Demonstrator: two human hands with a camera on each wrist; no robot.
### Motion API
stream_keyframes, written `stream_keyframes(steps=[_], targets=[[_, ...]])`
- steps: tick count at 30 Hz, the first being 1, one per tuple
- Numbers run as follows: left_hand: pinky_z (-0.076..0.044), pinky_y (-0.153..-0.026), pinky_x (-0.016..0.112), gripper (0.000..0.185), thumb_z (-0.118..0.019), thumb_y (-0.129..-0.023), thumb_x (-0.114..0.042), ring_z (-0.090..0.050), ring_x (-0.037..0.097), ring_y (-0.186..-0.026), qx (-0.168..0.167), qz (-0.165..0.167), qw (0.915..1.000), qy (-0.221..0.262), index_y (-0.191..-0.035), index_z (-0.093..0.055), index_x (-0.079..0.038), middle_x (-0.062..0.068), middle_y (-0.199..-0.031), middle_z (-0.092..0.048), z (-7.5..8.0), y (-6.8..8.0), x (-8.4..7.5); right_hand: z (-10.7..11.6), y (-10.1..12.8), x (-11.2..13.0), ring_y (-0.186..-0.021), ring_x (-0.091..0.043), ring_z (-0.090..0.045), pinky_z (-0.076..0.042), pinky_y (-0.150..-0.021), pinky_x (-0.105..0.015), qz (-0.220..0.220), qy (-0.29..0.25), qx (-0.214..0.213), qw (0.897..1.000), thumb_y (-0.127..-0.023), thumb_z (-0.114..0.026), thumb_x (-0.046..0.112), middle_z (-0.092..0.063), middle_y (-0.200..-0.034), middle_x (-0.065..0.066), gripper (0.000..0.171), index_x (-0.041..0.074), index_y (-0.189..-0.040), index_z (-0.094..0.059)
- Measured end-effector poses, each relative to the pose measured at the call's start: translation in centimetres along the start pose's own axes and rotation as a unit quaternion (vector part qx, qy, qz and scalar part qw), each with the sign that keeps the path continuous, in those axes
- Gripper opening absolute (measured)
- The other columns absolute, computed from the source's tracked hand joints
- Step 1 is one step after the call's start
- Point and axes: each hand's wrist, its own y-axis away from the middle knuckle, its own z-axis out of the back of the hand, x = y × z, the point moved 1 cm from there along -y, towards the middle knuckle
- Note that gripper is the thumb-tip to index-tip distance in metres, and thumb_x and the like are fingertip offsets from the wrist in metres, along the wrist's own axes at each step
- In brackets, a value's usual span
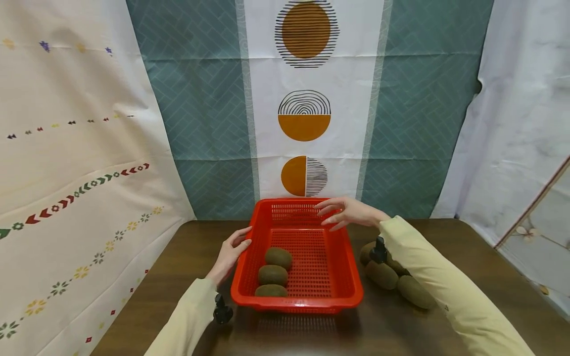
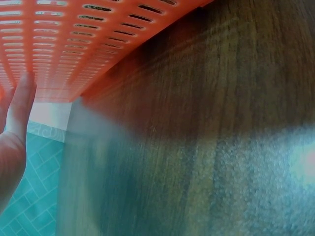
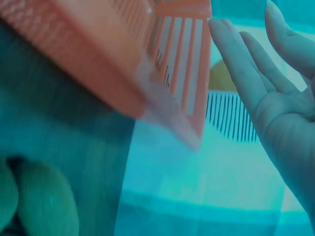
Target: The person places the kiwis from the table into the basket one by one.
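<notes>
A red slotted basket sits on the brown table and holds three kiwis along its left side. My left hand rests with straight fingers against the basket's left rim; the left wrist view shows its fingers beside the red wall. My right hand hovers open above the basket's far right corner, holding nothing; its fingers are spread next to the basket wall in the right wrist view.
Three more kiwis lie on the wooden table right of the basket, under my right forearm; they also show as kiwis in the right wrist view. Patterned cloth backdrops hang behind and on both sides.
</notes>
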Motion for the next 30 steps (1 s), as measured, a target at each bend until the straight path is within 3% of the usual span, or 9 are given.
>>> stream_keyframes(steps=[7, 16, 26, 30], targets=[[-0.050, -0.072, 0.044, 0.043, -0.053, -0.091, -0.006, -0.055, 0.041, -0.098, 0.012, 0.013, 0.9997, 0.014, -0.133, -0.042, -0.003, 0.025, -0.122, -0.048, -0.3, 0.7, -1.6, 2.3, 3.2, -1.1, -0.103, -0.043, -0.051, -0.047, -0.076, -0.050, -0.005, -0.003, -0.003, 1.000, -0.087, -0.055, -0.004, -0.041, -0.123, -0.034, 0.045, -0.006, -0.129, -0.042], [-0.050, -0.073, 0.044, 0.043, -0.052, -0.092, -0.006, -0.053, 0.043, -0.099, 0.016, 0.016, 0.9996, 0.017, -0.134, -0.041, -0.004, 0.026, -0.122, -0.048, -0.5, 0.7, -1.7, 5.5, 8.0, -2.7, -0.103, -0.039, -0.052, -0.047, -0.077, -0.050, -0.027, 0.023, -0.026, 0.999, -0.087, -0.056, -0.002, -0.050, -0.116, -0.024, 0.040, -0.008, -0.126, -0.045], [-0.049, -0.073, 0.043, 0.044, -0.053, -0.092, -0.008, -0.055, 0.041, -0.098, 0.016, 0.012, 0.9997, 0.012, -0.134, -0.040, -0.003, 0.026, -0.123, -0.047, -0.5, 0.7, -1.8, 7.8, 12.5, -4.2, -0.103, -0.035, -0.052, -0.047, -0.077, -0.048, -0.038, 0.049, -0.011, 0.998, -0.088, -0.055, -0.002, -0.051, -0.116, -0.023, 0.036, -0.005, -0.124, -0.048], [-0.050, -0.073, 0.043, 0.044, -0.053, -0.092, -0.008, -0.054, 0.042, -0.098, 0.014, 0.017, 0.9996, 0.015, -0.134, -0.040, -0.003, 0.026, -0.123, -0.047, -0.6, 0.7, -1.7, 8.3, 13.9, -4.9, -0.107, -0.038, -0.048, -0.047, -0.077, -0.047, -0.045, 0.066, -0.008, 0.997, -0.088, -0.055, -0.001, -0.050, -0.117, -0.023, 0.036, -0.004, -0.123, -0.049]])
